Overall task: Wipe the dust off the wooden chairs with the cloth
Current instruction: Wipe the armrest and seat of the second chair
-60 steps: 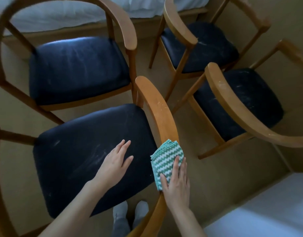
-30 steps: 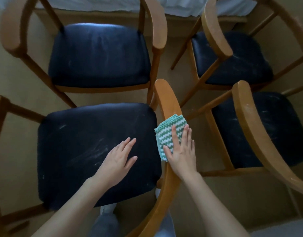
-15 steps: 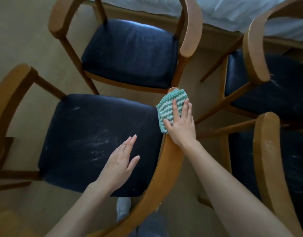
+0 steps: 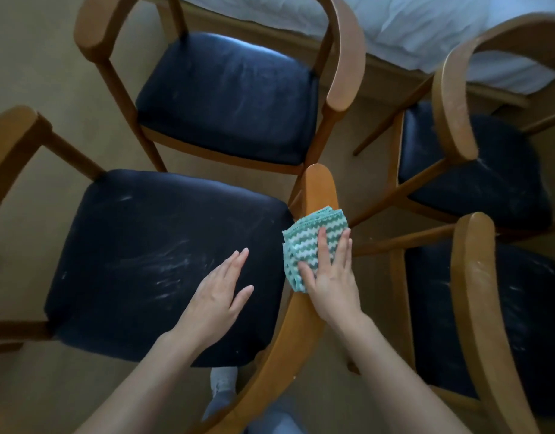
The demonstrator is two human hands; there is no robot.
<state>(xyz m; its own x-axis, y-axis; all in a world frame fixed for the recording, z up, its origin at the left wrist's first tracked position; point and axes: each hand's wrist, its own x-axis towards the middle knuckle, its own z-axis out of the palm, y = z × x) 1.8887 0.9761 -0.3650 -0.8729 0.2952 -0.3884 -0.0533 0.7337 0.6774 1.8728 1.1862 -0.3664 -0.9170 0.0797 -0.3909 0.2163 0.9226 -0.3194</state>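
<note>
While the folded green-and-white cloth (image 4: pixel 313 242) lies on the near chair's wooden armrest (image 4: pixel 318 189), the right grip (image 4: pixel 332 283) presses it flat, fingers straight, released rather than clenched. Just left of that, the left grip (image 4: pixel 216 296) is spread flat and relaxed over the dust-streaked dark seat (image 4: pixel 138 245). Beyond both stands a second chair (image 4: pixel 226 98).

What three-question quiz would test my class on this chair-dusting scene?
1. True or false: the right hand presses the folded green-and-white zigzag cloth flat on a curved wooden armrest.
2. How many wooden chairs with dark padded seats show? A two; B four; C six.
3. Fill in: the left hand holds ____.
Key: 1 true; 2 B; 3 nothing.
</note>
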